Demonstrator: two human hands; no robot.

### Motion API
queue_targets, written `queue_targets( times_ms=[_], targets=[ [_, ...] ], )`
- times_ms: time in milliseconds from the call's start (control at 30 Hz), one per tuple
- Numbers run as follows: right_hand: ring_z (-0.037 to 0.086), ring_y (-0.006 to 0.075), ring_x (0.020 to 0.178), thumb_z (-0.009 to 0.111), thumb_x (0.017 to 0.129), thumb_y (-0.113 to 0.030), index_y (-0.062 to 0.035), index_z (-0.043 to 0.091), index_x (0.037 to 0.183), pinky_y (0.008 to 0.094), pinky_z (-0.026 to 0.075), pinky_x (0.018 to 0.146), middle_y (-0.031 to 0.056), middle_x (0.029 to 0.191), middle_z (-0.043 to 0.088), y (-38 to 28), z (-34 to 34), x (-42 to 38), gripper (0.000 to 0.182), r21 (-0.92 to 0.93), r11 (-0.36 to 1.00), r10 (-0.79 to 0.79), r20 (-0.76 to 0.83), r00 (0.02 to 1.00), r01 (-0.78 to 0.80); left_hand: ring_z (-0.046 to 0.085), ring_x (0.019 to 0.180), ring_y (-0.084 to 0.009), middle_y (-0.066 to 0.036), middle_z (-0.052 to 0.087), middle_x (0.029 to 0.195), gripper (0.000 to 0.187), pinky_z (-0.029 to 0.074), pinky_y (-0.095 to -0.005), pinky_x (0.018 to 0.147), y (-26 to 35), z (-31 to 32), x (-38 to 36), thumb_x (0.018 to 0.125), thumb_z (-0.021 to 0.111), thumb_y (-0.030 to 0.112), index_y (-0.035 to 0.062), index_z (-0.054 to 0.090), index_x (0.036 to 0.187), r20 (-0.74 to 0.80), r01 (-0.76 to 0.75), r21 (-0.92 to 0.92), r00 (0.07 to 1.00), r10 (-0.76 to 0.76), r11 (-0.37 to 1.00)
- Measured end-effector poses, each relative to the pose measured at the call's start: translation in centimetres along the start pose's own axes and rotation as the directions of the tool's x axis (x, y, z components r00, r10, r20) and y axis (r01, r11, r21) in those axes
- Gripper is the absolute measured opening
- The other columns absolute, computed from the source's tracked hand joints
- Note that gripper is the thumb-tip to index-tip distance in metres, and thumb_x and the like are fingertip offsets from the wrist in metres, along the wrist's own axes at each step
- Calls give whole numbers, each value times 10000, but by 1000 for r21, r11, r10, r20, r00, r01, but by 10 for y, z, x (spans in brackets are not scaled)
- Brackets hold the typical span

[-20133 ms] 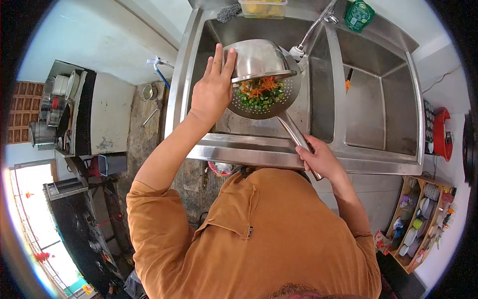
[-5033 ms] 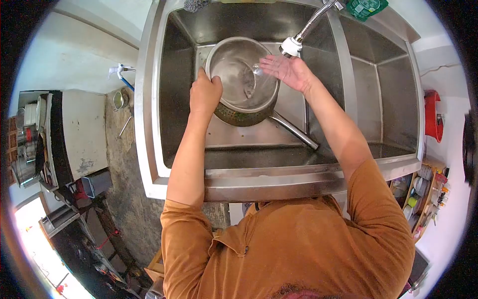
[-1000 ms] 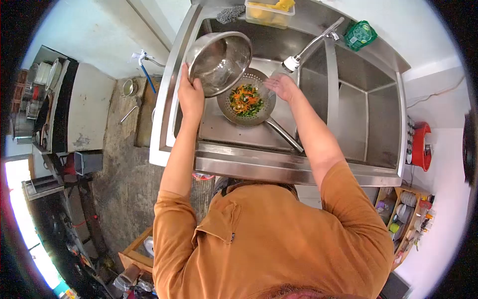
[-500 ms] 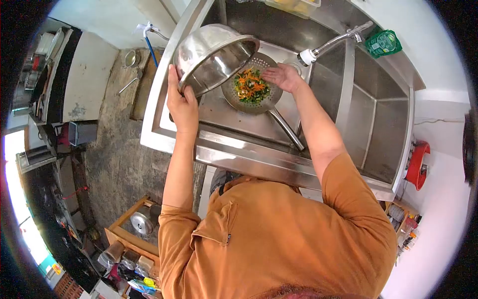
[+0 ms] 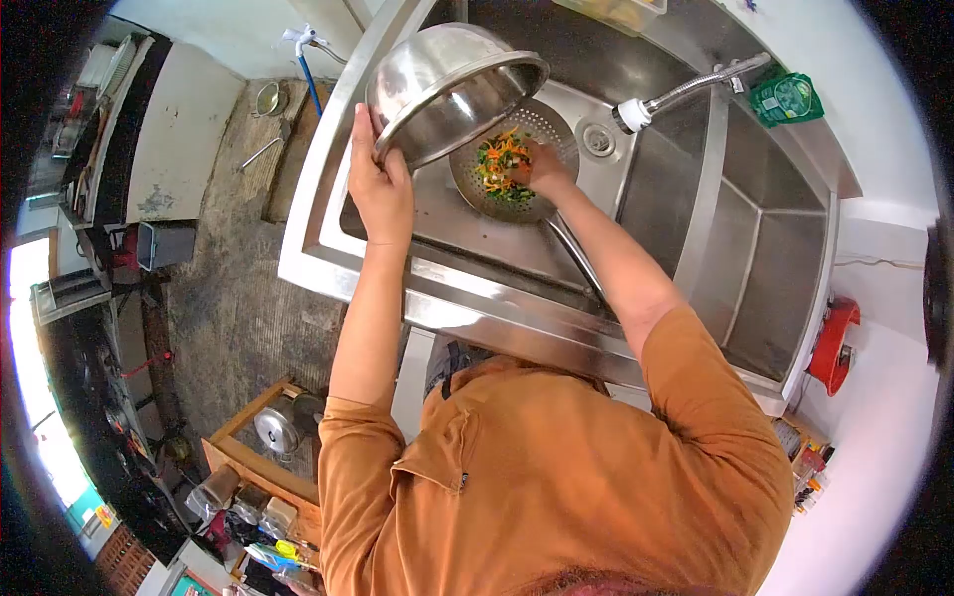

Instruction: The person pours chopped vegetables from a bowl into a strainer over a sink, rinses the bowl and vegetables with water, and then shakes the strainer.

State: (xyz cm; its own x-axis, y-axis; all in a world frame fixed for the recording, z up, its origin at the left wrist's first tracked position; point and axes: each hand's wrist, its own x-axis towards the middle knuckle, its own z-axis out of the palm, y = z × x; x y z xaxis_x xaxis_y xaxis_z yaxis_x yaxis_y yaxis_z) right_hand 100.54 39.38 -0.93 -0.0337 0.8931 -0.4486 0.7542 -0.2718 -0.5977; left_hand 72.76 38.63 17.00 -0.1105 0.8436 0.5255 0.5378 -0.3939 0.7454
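Note:
My left hand (image 5: 381, 189) grips the rim of a large steel mixing bowl (image 5: 427, 70), tilted with its mouth toward the lower right, above the sink. Partly under the bowl, a perforated metal skimmer (image 5: 550, 121) rests in the sink basin, its long handle (image 5: 574, 254) slanting toward the front edge. Chopped vegetables (image 5: 500, 167), orange shreds and green pieces, lie in the skimmer. Reaching into them is my right hand (image 5: 547, 171), fingers curled down and partly hidden among the pieces.
A flexible faucet (image 5: 686, 91) reaches over the basin, near the drain (image 5: 596, 139). The steel sink's front rim (image 5: 497, 316) runs before my body. A green pouch (image 5: 786, 99) stands at the back right, and a plastic container (image 5: 621, 12) sits at the top edge.
My right hand has gone from open beside the vegetables to curled down into them. The left hand keeps hold of the tilted bowl. The whole view has shifted slightly.

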Motion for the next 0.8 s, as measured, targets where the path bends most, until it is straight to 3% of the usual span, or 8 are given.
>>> queue_targets(
  times_ms=[100,167,367,467,533,633,667,800],
  targets=[
    [339,435,1428,786,744,-582,-150,243,1588,466,317,1179,293,1512,355,-17,39,12,1093,-292,955,0,-175,984,-52,661,1131,-265,-210,633,1316,601,498,-324,949,-8,5,-3,903,508,-55,37,443,1493,6,105,-79,995,-104,991],
    [313,431,1439,796,724,-591,-159,176,1605,467,277,1201,276,1528,341,-19,53,24,1161,-372,925,44,-104,994,-80,661,1125,-245,-204,642,1305,599,501,-314,935,-15,7,-2,910,504,-58,40,442,1497,16,149,-82,989,-148,985],
    [387,411,1392,793,771,-475,-197,391,1510,465,405,1108,244,1537,350,5,71,39,886,-528,846,10,-136,991,-81,665,1127,-261,-213,639,1310,592,502,-317,946,-22,10,-1,896,490,-82,16,458,1480,-15,135,-64,991,-136,989],
    [504,377,1301,797,785,-388,-175,528,1392,457,467,1038,242,1437,484,40,64,54,697,-340,940,-86,-219,972,7,664,1137,-285,-215,625,1332,575,510,-326,942,-22,10,0,894,505,-66,17,475,1462,-10,34,-25,999,-35,999],
    [605,344,1180,806,807,-331,-124,594,1297,457,490,1008,231,1254,626,46,47,53,573,154,988,18,-296,955,29,662,1143,-288,-213,622,1337,573,511,-330,943,-24,11,0,895,510,-60,19,476,1461,-17,35,-19,999,-35,999],
    [678,276,1013,813,825,-306,-111,618,1258,418,554,883,194,1106,689,66,26,76,513,238,967,-56,-127,990,85,650,1170,-310,-210,613,1347,568,516,-349,951,-21,8,-1,894,516,-53,22,480,1456,15,77,0,997,-77,997],
    [693,203,889,797,861,-289,-103,613,1267,352,579,744,137,1063,705,56,19,66,484,-118,958,-283,-269,921,260,639,1187,-317,-210,604,1359,570,511,-358,965,-19,8,-1,893,513,-56,22,478,1456,24,72,-2,997,-72,997],
    [697,181,843,769,889,-255,-87,608,1291,300,585,688,118,1056,703,81,14,98,464,157,981,-91,-141,986,113,604,1235,-340,-213,573,1395,584,491,-375,1008,-25,13,-3,885,501,-70,26,469,1460,32,11,-27,999,-10,1000]
  ],
)
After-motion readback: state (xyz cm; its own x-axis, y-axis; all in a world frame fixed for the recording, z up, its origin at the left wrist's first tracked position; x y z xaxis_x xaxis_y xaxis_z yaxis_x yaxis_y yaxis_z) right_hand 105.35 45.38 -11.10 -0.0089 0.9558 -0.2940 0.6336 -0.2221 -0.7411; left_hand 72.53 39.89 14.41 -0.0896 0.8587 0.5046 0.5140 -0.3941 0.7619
